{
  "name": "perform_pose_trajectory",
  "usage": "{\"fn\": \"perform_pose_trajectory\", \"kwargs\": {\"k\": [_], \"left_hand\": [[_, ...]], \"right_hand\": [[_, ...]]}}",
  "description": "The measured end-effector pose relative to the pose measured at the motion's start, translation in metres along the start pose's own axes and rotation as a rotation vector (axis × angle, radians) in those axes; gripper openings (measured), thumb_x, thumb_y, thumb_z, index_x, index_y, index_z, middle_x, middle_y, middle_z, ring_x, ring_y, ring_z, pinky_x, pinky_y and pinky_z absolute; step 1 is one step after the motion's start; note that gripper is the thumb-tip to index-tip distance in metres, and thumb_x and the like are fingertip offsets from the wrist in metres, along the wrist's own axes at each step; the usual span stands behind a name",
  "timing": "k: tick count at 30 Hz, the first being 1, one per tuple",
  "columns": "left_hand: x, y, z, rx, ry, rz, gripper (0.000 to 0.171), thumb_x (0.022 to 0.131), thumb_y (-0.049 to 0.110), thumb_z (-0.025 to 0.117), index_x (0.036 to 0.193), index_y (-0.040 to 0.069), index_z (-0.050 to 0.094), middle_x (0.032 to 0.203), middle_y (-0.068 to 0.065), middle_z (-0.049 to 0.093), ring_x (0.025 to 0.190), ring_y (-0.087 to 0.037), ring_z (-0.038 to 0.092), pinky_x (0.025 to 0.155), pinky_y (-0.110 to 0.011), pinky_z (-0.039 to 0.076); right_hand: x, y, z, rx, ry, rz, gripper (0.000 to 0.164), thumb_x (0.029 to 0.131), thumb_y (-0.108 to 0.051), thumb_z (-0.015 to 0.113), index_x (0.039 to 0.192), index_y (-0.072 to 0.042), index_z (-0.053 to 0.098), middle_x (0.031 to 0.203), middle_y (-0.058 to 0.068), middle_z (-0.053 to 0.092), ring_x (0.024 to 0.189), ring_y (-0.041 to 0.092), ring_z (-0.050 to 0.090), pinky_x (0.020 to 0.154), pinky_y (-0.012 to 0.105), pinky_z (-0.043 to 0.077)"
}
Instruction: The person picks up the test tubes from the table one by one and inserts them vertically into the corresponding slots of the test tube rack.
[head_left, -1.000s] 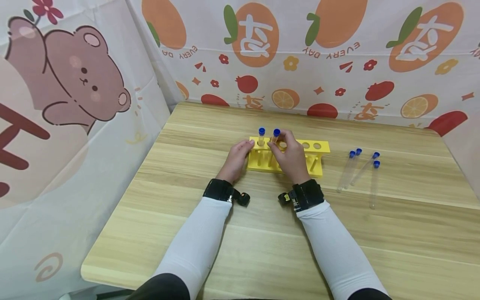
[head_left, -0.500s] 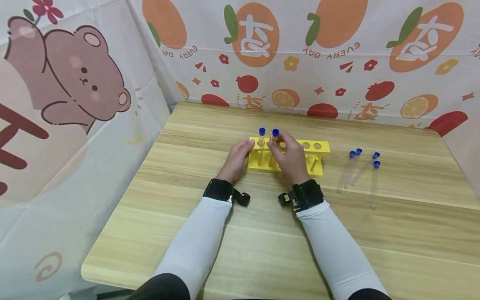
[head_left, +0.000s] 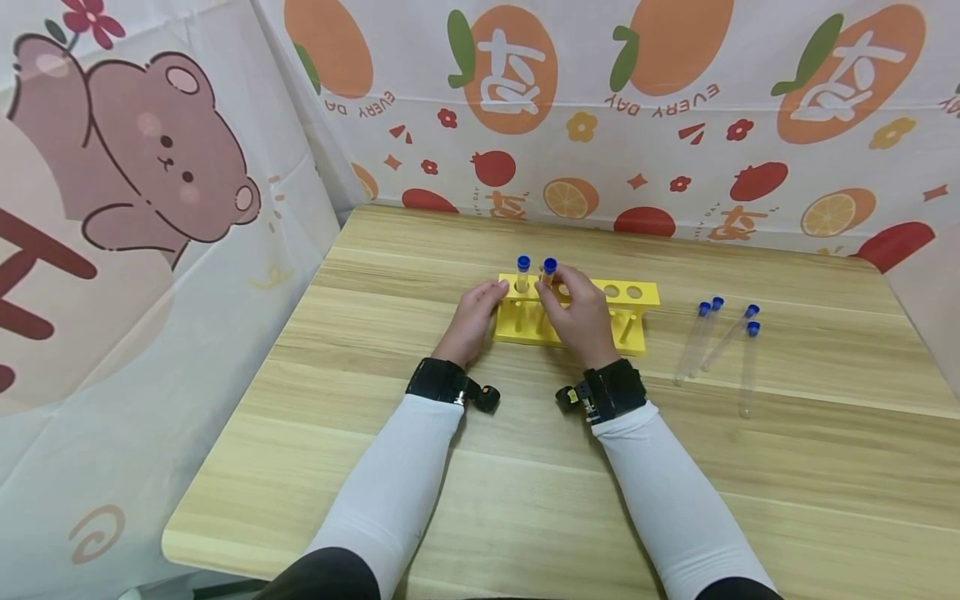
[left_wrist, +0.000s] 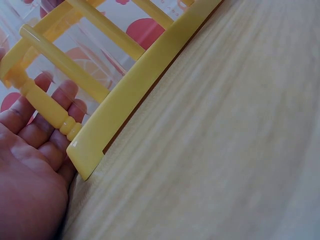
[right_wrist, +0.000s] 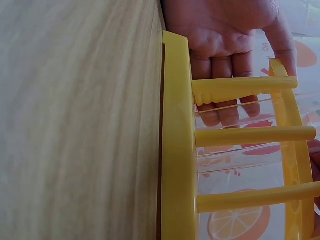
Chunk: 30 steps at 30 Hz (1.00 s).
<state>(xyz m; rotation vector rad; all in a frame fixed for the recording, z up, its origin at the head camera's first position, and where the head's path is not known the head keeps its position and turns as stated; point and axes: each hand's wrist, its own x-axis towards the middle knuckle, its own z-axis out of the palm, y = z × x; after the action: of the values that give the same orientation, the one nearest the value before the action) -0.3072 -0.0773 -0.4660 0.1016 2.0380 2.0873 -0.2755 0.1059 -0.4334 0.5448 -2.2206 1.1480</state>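
A yellow test tube rack stands on the wooden table. My left hand grips its left end, the thumb at the top plate and the fingers curled behind the end post. A clear test tube with a blue cap stands in the leftmost hole. My right hand pinches a second blue-capped test tube between thumb and index finger, just under the cap, in the neighbouring hole. Tube bodies show between the rack's yellow pegs in the right wrist view, with right fingertips at that view's right edge.
To the right of the rack, several blue-capped test tubes lie loose on the table. A printed cloth hangs behind the table, and another with a bear covers the left side.
The second tube's cap has shifted slightly left, and the tube stands more upright. My right index finger has moved slightly; the left hand and rack look unmoved.
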Motion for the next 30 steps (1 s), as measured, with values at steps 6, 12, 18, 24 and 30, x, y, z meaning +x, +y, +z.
{"fn": "perform_pose_trajectory", "kwargs": {"k": [6,12,18,24,30], "left_hand": [[-0.0017,0.0006,-0.0001,-0.014,0.002,0.013,0.038,0.096,0.038,0.051,0.103,0.002,0.061,0.115,-0.006,0.057,0.113,-0.016,0.048,0.107,-0.036,0.035],[-0.0033,-0.001,0.0008,-0.018,0.021,0.032,0.043,0.094,0.044,0.052,0.105,0.004,0.061,0.118,-0.006,0.058,0.115,-0.015,0.049,0.107,-0.034,0.035],[-0.0034,-0.0026,0.0007,-0.034,0.029,0.035,0.048,0.093,0.046,0.053,0.112,0.003,0.061,0.125,-0.006,0.057,0.122,-0.014,0.047,0.108,-0.032,0.035],[-0.0024,-0.0035,-0.0004,0.001,0.029,0.034,0.05,0.091,0.051,0.054,0.108,0.005,0.062,0.122,-0.004,0.058,0.12,-0.015,0.048,0.107,-0.034,0.035],[-0.0019,-0.0025,0.0015,-0.01,0.026,0.038,0.046,0.091,0.048,0.055,0.105,0.005,0.062,0.118,-0.006,0.059,0.115,-0.016,0.05,0.105,-0.034,0.038]], "right_hand": [[0.0004,-0.0002,0.0006,0.023,0.004,0.018,0.019,0.09,-0.024,0.064,0.096,-0.006,0.064,0.095,0.006,0.068,0.092,0.018,0.063,0.081,0.041,0.053],[0.0004,-0.0008,0.0014,0.034,0.005,0.05,0.022,0.089,-0.026,0.065,0.097,-0.006,0.064,0.093,0.005,0.068,0.092,0.017,0.063,0.078,0.042,0.054],[-0.0002,-0.0036,0.0012,0.008,0.0,0.068,0.021,0.087,-0.025,0.067,0.096,-0.006,0.064,0.091,0.006,0.067,0.089,0.017,0.062,0.08,0.042,0.053],[-0.0003,-0.0044,0.0001,-0.005,-0.02,0.068,0.024,0.085,-0.024,0.069,0.098,-0.005,0.064,0.093,0.007,0.067,0.089,0.019,0.061,0.081,0.042,0.053],[-0.0008,-0.0028,-0.0011,-0.02,-0.017,0.032,0.031,0.085,-0.026,0.069,0.105,-0.004,0.064,0.099,0.009,0.068,0.094,0.02,0.062,0.083,0.042,0.053]]}}
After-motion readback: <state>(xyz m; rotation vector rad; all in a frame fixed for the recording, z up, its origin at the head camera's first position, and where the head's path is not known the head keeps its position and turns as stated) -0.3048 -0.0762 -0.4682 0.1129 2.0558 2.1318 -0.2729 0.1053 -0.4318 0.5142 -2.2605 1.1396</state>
